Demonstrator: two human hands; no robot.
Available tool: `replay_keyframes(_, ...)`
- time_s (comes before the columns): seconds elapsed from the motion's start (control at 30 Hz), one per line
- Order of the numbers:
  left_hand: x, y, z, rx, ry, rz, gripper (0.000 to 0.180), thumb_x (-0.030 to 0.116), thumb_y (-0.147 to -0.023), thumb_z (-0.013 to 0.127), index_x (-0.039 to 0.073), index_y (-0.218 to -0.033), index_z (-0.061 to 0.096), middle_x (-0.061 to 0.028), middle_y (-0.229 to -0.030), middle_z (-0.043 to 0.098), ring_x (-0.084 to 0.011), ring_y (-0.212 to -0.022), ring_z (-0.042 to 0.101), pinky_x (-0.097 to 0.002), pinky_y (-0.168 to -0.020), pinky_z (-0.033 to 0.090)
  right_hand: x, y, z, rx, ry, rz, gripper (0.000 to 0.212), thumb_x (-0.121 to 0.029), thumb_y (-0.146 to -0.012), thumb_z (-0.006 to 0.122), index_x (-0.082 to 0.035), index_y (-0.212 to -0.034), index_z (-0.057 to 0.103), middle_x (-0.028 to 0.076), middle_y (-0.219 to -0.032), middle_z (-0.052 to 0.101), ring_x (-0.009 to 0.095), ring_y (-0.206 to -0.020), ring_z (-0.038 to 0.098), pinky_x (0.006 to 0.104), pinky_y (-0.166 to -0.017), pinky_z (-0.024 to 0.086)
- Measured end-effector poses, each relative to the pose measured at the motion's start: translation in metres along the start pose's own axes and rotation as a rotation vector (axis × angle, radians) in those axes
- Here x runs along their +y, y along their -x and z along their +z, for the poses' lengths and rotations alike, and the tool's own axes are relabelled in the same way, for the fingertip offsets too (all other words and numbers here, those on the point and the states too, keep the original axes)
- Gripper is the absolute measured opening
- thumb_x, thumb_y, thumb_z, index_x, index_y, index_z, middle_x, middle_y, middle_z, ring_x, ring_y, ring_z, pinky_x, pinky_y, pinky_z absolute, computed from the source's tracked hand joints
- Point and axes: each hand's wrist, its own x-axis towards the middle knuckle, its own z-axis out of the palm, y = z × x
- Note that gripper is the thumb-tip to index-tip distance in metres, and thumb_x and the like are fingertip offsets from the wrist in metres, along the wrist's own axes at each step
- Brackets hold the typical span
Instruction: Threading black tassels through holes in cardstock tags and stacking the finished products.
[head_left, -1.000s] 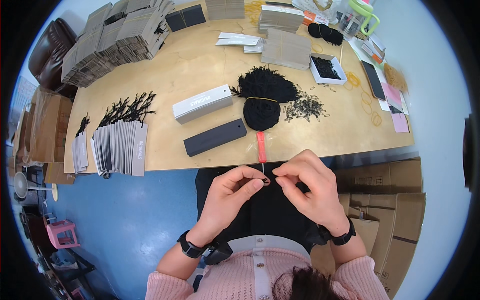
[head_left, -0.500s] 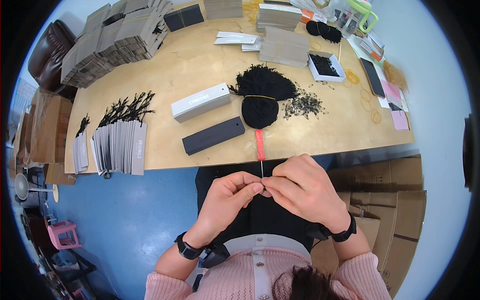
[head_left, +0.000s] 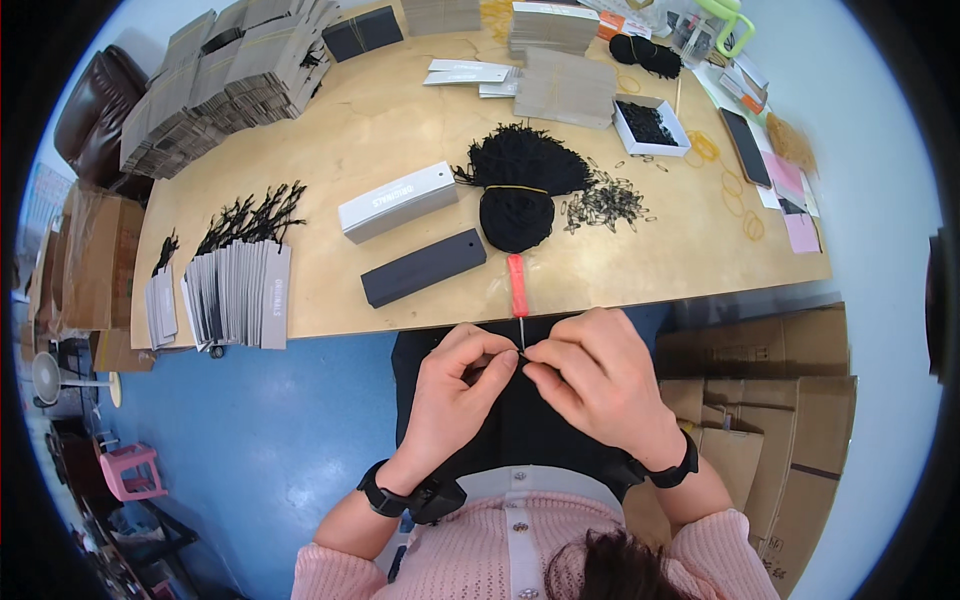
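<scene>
Both hands meet just off the table's front edge, above my lap. Thumb and fingers of my left hand (head_left: 462,382) are pinched together. Facing it, my right hand (head_left: 598,372) is closed in a pinch too. A tiny dark bit shows between the fingertips, too small to name against the black cloth behind. Right at the fingertips ends the thin metal shaft of a red-handled tool (head_left: 517,287), whose handle lies on the table edge under what looks like clear tape. Beyond it lies a bundle of black cords (head_left: 516,218), tied with a yellow band, beside a scatter of small pins (head_left: 606,204).
Left of the cords lie a white tag stack (head_left: 398,203) and a black tag stack (head_left: 424,268). Grey tags with black cords (head_left: 236,295) stand in a row at left. A white box of black pieces (head_left: 652,127), rubber bands and a phone (head_left: 745,148) lie at right.
My hands have shifted slightly up toward the table edge, and the left fingertips have drawn a little apart from the right ones. Less of the tool's shaft shows. The table items stay put.
</scene>
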Motion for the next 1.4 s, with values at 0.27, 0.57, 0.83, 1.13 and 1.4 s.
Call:
replay_keyframes(0.27, 0.006, 0.002, 0.002, -0.009, 0.067, -0.062, 0.01, 0.008, -0.094, 0.068, 0.0, -0.1, 0.07, -0.0026, -0.087, 0.058, -0.0092, -0.072, 0.051, -0.0245, -0.065, 0.041, 0.001, 0.006, 0.01, 0.031, 0.039, 0.018, 0.021, -0.004, -0.073, 0.079, -0.004, -0.088, 0.065, 0.005, -0.086, 0.056, 0.023, -0.077, 0.059, 0.0346, -0.072, 0.047)
replay_keyframes(0.57, 0.015, 0.004, 0.002, -0.078, 0.062, -0.131, 0.014, 0.005, -0.095, 0.065, 0.002, -0.106, 0.072, -0.005, -0.091, 0.061, -0.0131, -0.086, 0.058, -0.0254, -0.078, 0.045, 0.002, 0.006, 0.006, -0.095, -0.604, 0.568, 0.017, 0.003, -0.072, 0.069, -0.003, -0.082, 0.057, 0.006, -0.082, 0.055, 0.017, -0.069, 0.057, 0.0292, -0.066, 0.048)
replay_keyframes(0.83, 0.02, 0.0, -0.003, -0.136, -0.074, 0.003, 0.012, 0.0, -0.093, 0.065, 0.003, -0.102, 0.074, -0.0032, -0.091, 0.063, -0.012, -0.084, 0.057, -0.0255, -0.073, 0.044, 0.014, 0.017, -0.008, -0.097, -0.595, 0.61, 0.014, 0.004, -0.075, 0.067, -0.001, -0.082, 0.057, 0.004, -0.081, 0.055, 0.012, -0.068, 0.056, 0.0257, -0.065, 0.046)
replay_keyframes(1.13, 0.025, -0.001, -0.019, -0.062, -0.38, 0.123, 0.007, 0.001, -0.085, 0.074, 0.002, -0.092, 0.074, -0.0047, -0.084, 0.064, -0.0132, -0.068, 0.057, -0.026, -0.059, 0.044, 0.037, 0.042, -0.033, -0.088, -0.381, 0.648, 0.013, 0.006, -0.079, 0.064, -0.001, -0.089, 0.058, 0.007, -0.09, 0.057, 0.013, -0.07, 0.058, 0.0272, -0.067, 0.049)
replay_keyframes(1.4, 0.031, -0.008, 0.005, -0.064, -0.337, 0.175, 0.007, 0.001, -0.085, 0.074, 0.0, -0.092, 0.072, -0.0071, -0.084, 0.064, -0.0156, -0.065, 0.058, -0.027, -0.057, 0.045, -0.001, 0.026, 0.005, -0.172, -0.668, 0.556, 0.039, 0.001, -0.088, 0.07, -0.001, -0.125, 0.057, 0.013, -0.106, 0.064, 0.019, -0.076, 0.068, 0.0301, -0.072, 0.055)
